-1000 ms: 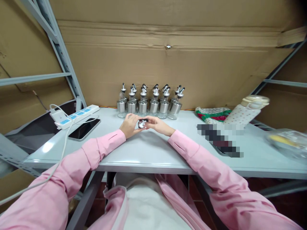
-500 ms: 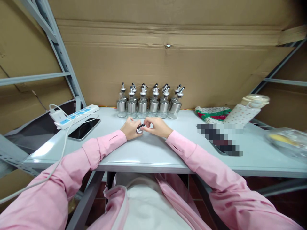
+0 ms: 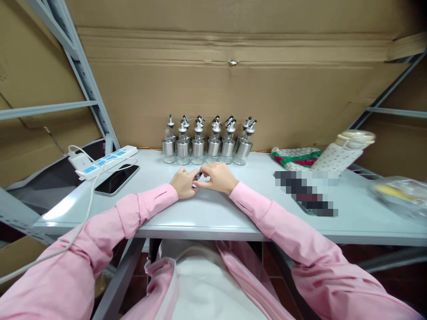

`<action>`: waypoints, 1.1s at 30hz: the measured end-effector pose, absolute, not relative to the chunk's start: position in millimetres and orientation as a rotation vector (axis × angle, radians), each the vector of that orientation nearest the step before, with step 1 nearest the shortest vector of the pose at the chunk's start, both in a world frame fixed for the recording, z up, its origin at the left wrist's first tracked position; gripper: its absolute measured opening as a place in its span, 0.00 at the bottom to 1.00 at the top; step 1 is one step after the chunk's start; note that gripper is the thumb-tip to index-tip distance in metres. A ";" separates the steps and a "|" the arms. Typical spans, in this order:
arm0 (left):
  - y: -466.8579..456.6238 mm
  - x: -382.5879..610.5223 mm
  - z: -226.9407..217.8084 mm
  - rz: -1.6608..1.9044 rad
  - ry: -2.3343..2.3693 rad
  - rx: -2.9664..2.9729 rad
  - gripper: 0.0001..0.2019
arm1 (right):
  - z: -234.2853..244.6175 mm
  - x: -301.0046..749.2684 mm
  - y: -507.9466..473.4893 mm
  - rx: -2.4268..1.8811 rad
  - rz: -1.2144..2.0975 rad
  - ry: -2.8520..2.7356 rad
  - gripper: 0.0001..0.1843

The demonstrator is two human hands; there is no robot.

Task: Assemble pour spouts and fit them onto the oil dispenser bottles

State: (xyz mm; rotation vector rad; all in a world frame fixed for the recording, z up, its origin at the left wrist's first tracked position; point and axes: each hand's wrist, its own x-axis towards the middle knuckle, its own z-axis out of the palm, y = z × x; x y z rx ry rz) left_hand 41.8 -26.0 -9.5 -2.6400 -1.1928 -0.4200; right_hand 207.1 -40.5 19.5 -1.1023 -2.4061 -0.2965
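Just in front of the bottles, my left hand and my right hand meet above the table. Between them is a small black and silver bottle pour spout, mostly covered by fingers. My left fingers are closed round its lower part, while my right thumb and forefinger pinch its black top. Several glass oil bottles with steel sleeves stand in two rows behind my hands. Most carry silver spouts with black flip levers. The front-left bottle has a bare glass neck.
On the left lie a black phone and a white power strip with a cable crossing my left sleeve. To the right are a dotted tumbler, a patterned cloth, a pixelated dark item and a plastic-wrapped bowl. Cardboard walls the back.
My hands have drawn closer together round the pour spout. My left hand has shifted slightly right and down, and less of the spout shows now. The bottles have not moved.
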 end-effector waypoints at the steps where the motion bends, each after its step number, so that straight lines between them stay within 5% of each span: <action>1: -26.6 42.6 -9.8 -0.415 -1.196 -2.651 0.13 | 19.4 206.4 -40.9 -1.127 -0.313 -2.403 0.21; 19: -26.1 44.8 -15.1 -0.539 -0.952 -2.844 0.12 | 14.5 212.6 -32.5 -0.967 -0.732 -2.533 0.28; 33: -16.5 38.7 -15.5 -0.576 -0.869 -2.783 0.21 | 23.2 216.1 -34.1 -1.349 -0.246 -2.226 0.15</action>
